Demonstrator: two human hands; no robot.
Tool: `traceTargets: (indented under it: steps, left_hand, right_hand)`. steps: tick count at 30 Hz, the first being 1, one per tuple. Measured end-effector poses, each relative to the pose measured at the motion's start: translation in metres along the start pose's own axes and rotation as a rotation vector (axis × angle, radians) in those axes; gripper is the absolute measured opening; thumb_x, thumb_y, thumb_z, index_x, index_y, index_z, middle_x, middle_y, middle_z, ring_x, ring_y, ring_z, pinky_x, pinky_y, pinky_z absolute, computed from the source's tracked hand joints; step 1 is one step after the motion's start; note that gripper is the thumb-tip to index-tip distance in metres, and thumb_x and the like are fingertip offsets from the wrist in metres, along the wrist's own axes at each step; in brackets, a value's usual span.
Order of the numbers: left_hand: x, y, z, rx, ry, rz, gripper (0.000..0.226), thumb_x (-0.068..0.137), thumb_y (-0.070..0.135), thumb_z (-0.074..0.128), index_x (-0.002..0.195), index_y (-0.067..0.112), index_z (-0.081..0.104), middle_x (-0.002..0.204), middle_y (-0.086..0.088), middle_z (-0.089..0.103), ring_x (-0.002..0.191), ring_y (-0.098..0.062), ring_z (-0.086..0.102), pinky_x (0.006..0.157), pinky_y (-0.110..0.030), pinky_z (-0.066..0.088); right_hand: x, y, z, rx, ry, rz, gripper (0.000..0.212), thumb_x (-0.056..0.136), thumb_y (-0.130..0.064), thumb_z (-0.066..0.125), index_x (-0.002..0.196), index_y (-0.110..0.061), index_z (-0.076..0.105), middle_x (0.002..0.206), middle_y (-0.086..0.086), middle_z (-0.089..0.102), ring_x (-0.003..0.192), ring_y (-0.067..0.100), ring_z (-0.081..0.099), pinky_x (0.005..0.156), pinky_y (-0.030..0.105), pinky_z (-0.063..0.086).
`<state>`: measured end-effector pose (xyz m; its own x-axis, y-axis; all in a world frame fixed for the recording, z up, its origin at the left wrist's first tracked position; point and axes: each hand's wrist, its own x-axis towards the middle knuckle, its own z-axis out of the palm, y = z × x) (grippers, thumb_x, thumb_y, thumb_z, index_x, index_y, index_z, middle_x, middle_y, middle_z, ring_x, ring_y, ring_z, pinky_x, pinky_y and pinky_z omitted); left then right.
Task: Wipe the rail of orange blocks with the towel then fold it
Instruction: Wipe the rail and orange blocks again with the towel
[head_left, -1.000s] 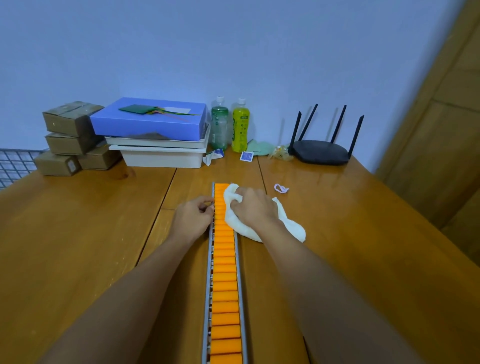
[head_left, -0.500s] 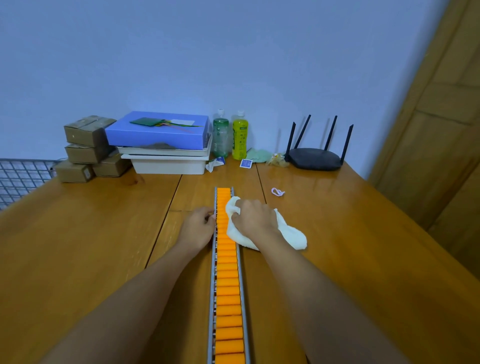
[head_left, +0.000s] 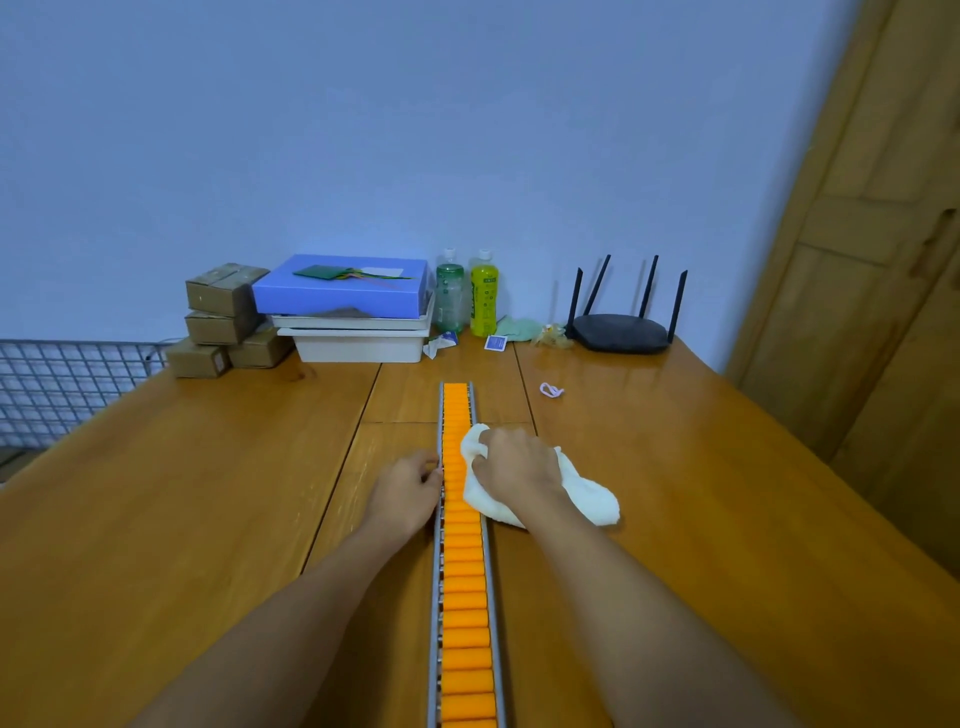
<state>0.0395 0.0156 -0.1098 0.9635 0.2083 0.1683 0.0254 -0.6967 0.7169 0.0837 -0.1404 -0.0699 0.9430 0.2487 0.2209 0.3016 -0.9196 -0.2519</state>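
Through the head camera we saw the right hand (head_left: 514, 462), gripping the bunched white towel (head_left: 587, 499), had slid back toward us along the rail of orange blocks (head_left: 465, 597), leaving the far blocks uncovered. We judged the wipe under way, with the near stretch and the folding still undone. The left hand (head_left: 410, 488) lay on the counter (head_left: 208, 519) against the rail's left edge, fingers bent. We could not tell whether it pinched the rail. The rail's near end ran off the frame.

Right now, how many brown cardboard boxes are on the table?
4, at the far left of the table: top box, middle box, bottom left box, bottom right box. Others may hide behind them.
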Motion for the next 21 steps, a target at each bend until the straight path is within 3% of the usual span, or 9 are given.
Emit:
traceTargets:
  steps: [3,8,12,17,21]
  left_hand:
    - [-0.016,0.003,-0.001,0.007,-0.005,0.003,0.03,0.105,0.021,0.053,0.133,0.016,0.062,0.082,0.01,0.063,0.07,-0.006,0.061,0.058,-0.021,0.043]
    - [-0.044,0.007,-0.01,0.013,-0.026,0.001,0.033,0.104,0.023,0.054,0.136,0.017,0.06,0.092,0.005,0.066,0.073,-0.007,0.059,0.069,-0.029,0.053]
    - [-0.064,0.01,-0.013,0.006,-0.032,0.025,0.036,0.104,0.023,0.055,0.139,0.015,0.059,0.091,0.008,0.061,0.072,0.001,0.054,0.067,-0.018,0.048]
    - [-0.082,0.011,-0.015,0.02,-0.022,0.03,0.034,0.104,0.022,0.054,0.137,0.016,0.06,0.086,0.008,0.06,0.077,-0.008,0.056,0.083,-0.041,0.057]
    - [-0.097,0.009,-0.012,0.025,-0.005,0.033,0.033,0.105,0.022,0.053,0.137,0.015,0.06,0.081,0.013,0.057,0.07,-0.001,0.052,0.072,-0.031,0.054]
  right_hand:
    - [-0.015,-0.002,-0.004,-0.011,0.0,-0.013,0.02,0.096,-0.028,0.054,0.11,-0.02,0.065,0.099,0.005,0.067,0.087,0.024,0.062,0.063,0.031,0.042]
    - [-0.039,-0.004,-0.009,-0.027,0.009,-0.019,0.02,0.096,-0.027,0.054,0.111,-0.019,0.066,0.095,0.004,0.066,0.076,0.021,0.054,0.06,0.03,0.038]
    - [-0.059,-0.007,-0.013,-0.032,0.006,-0.021,0.02,0.095,-0.026,0.054,0.11,-0.02,0.066,0.093,0.004,0.065,0.075,0.021,0.053,0.06,0.03,0.038]
    - [-0.083,-0.01,-0.018,-0.024,0.007,-0.014,0.021,0.095,-0.025,0.054,0.11,-0.021,0.067,0.096,0.004,0.067,0.076,0.021,0.052,0.06,0.03,0.037]
    - [-0.101,-0.013,-0.022,-0.018,0.014,-0.013,0.022,0.094,-0.025,0.054,0.111,-0.021,0.068,0.096,0.004,0.067,0.076,0.021,0.053,0.059,0.03,0.037]
